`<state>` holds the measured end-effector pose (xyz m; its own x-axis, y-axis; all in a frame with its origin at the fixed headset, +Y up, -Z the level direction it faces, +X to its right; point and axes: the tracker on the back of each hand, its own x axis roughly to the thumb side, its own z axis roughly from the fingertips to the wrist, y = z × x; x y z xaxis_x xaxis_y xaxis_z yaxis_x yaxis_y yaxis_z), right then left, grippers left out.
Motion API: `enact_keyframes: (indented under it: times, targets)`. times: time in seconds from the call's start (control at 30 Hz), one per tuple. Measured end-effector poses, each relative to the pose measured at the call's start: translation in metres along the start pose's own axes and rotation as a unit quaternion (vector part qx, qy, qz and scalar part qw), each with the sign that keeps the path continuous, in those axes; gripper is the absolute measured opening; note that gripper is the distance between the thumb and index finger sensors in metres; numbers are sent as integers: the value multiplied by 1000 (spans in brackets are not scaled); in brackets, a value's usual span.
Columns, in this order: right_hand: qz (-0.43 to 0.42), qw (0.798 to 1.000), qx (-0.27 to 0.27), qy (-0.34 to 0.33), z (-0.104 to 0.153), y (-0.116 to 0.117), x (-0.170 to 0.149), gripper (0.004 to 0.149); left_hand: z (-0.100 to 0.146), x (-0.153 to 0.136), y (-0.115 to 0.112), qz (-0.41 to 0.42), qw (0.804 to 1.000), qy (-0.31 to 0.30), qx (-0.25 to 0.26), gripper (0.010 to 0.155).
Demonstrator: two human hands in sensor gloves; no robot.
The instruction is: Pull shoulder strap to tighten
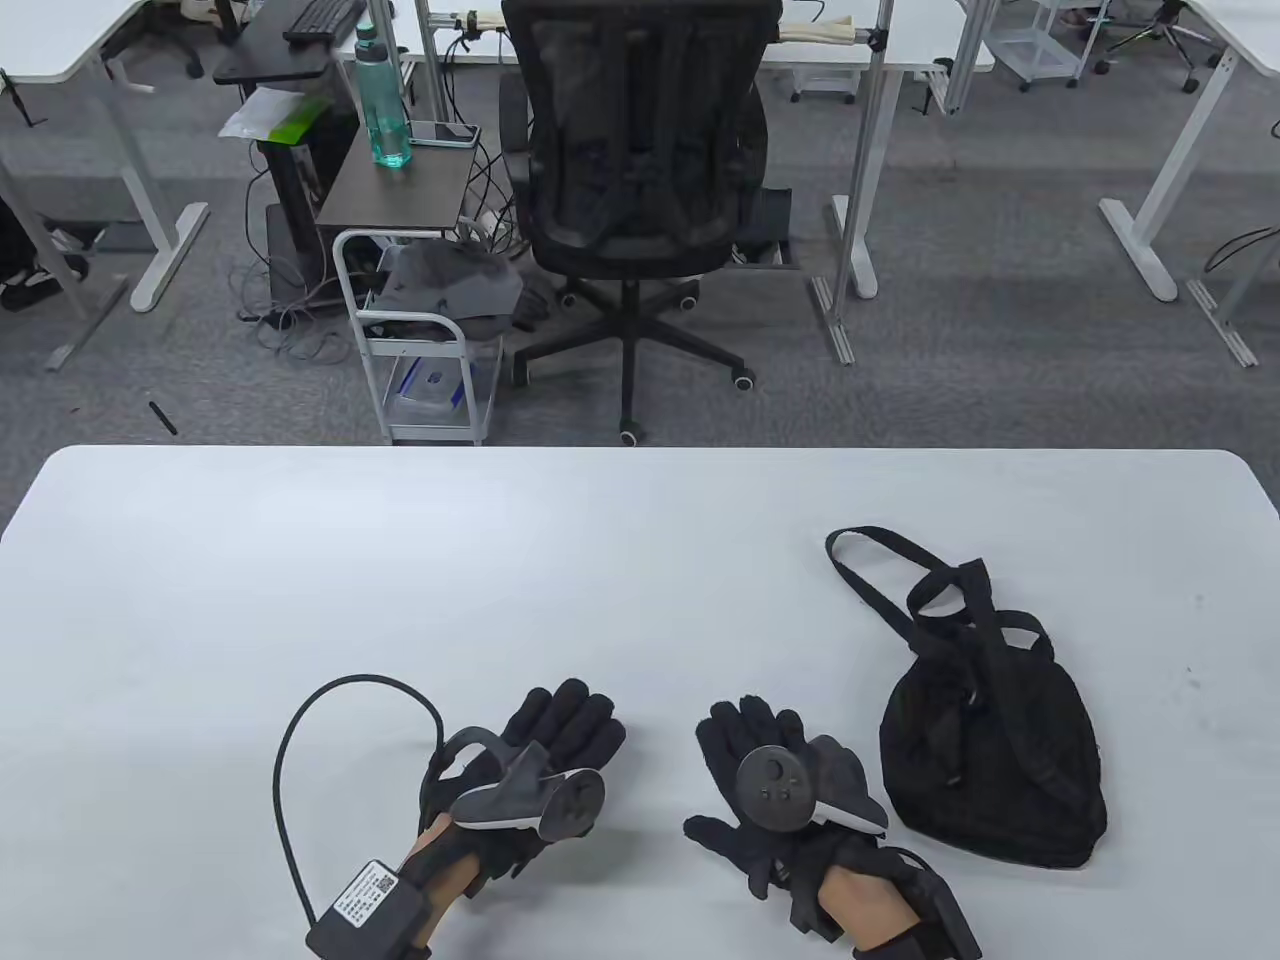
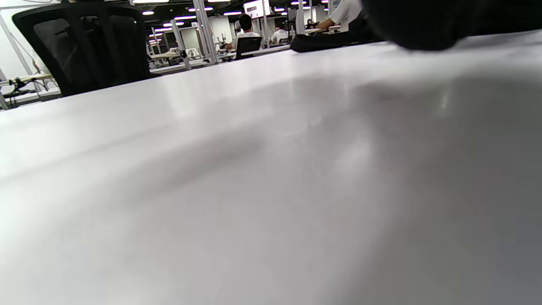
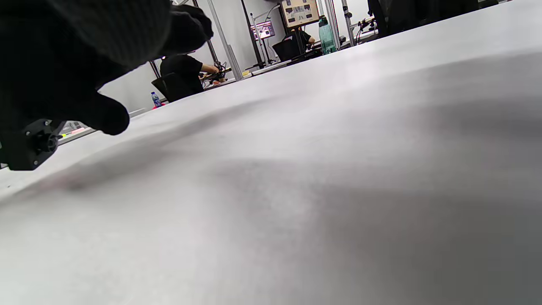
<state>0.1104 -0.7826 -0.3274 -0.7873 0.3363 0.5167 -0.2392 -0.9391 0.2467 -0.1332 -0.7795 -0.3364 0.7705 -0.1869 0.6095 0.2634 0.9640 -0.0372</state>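
Note:
A small black bag [image 1: 990, 770] lies on the white table [image 1: 400, 560] at the right, its shoulder strap [image 1: 880, 580] looping out toward the far side. My right hand [image 1: 770, 770] rests flat on the table just left of the bag, fingers spread, holding nothing. My left hand [image 1: 540, 760] rests on the table further left, fingers stretched forward, empty. In the left wrist view the strap [image 2: 322, 42] shows as a dark strip at the far table edge. In the right wrist view my gloved fingers [image 3: 84, 63] hang at the top left.
A black cable [image 1: 300, 760] loops from my left wrist across the table. Beyond the table's far edge stand a black office chair [image 1: 640, 200], a small cart [image 1: 420, 350] and a side table with a green bottle [image 1: 385, 95].

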Motion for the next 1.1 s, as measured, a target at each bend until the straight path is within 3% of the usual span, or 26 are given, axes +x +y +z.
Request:
enact_keyframes:
  times: [0.53,0.7,0.83,0.93,1.0,1.1]
  targets:
    - [-51,998,-31,23,15,-20,-18,91,5,-19,4,5,1000,29,8,94]
    - [-75,992,-94,41,36,-53,-33,93,5,-28,0,13,999,48,-6,94]
    - [-65,976,-183,98,72,-89,-66,92,6,-34,-1,11,998,57,-6,93]
    - [-79,953,-228,180,106,-105,-108,93,5,-35,-4,15,998,59,-15,93]
    - [-123,941,-215,231,122,-103,-134,95,3,-35,-7,10,998,59,-22,93]
    - [-168,937,-139,273,129,-88,-160,99,2,-36,-8,0,998,63,-32,93]
